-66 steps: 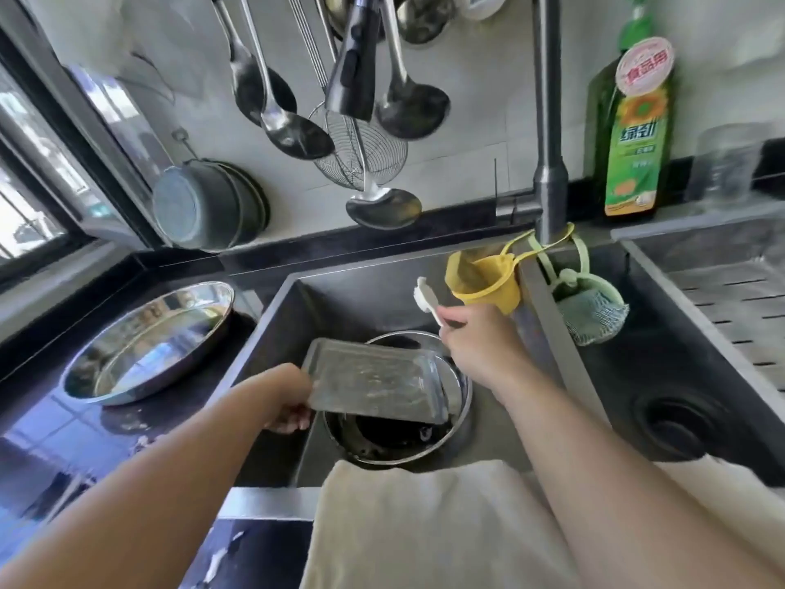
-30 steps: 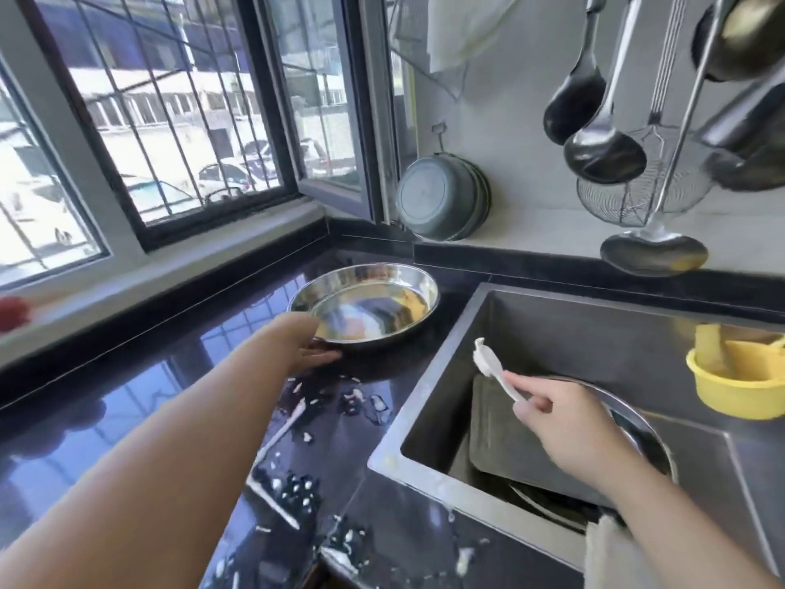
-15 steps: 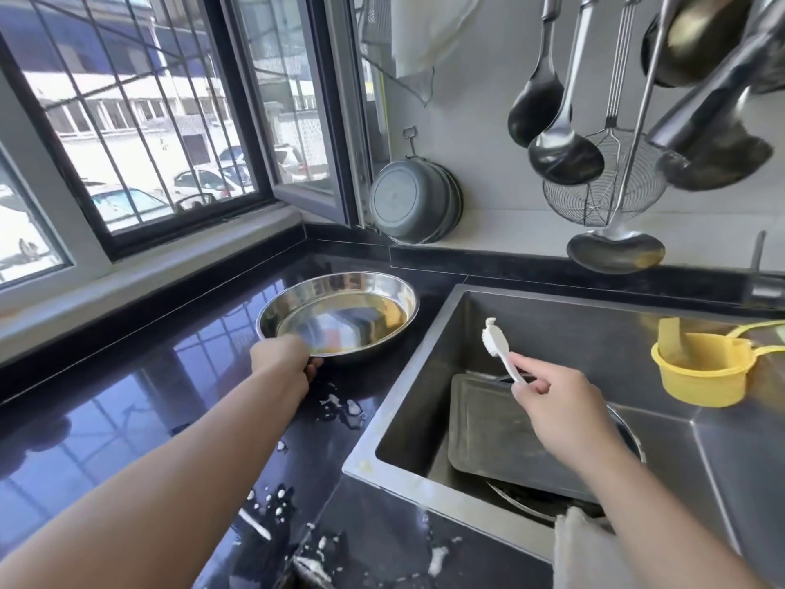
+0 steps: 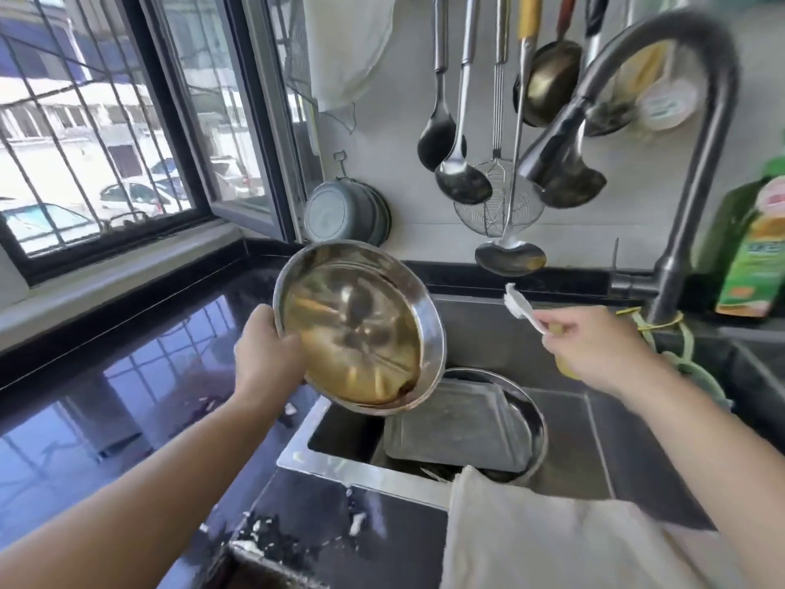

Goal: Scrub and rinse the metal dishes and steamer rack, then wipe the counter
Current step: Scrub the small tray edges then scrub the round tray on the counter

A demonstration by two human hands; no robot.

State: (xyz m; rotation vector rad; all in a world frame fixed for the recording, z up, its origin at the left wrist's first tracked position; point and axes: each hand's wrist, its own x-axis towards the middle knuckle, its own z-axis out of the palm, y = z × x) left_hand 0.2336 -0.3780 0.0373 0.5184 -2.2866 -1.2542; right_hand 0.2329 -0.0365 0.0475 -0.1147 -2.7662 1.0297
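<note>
My left hand (image 4: 267,354) grips the left rim of a round metal dish (image 4: 359,329), which is lifted and tilted over the left edge of the sink (image 4: 565,444). Brown liquid pools at the dish's lower side. My right hand (image 4: 594,346) holds a white brush (image 4: 520,308) by its handle above the sink, to the right of the dish and apart from it. Down in the sink a rectangular metal tray (image 4: 450,427) lies across a round metal basin (image 4: 537,423).
The black counter (image 4: 106,397) on the left carries white food scraps near the sink's front corner (image 4: 272,533). A beige cloth (image 4: 531,533) drapes over the front rim. The faucet (image 4: 662,133), hanging ladles (image 4: 463,180) and a green detergent bottle (image 4: 756,257) stand behind.
My left hand has lifted the round dish off the counter and swung it, tilted, over the sink. My right hand with the brush has risen slightly. The view has turned rightward.
</note>
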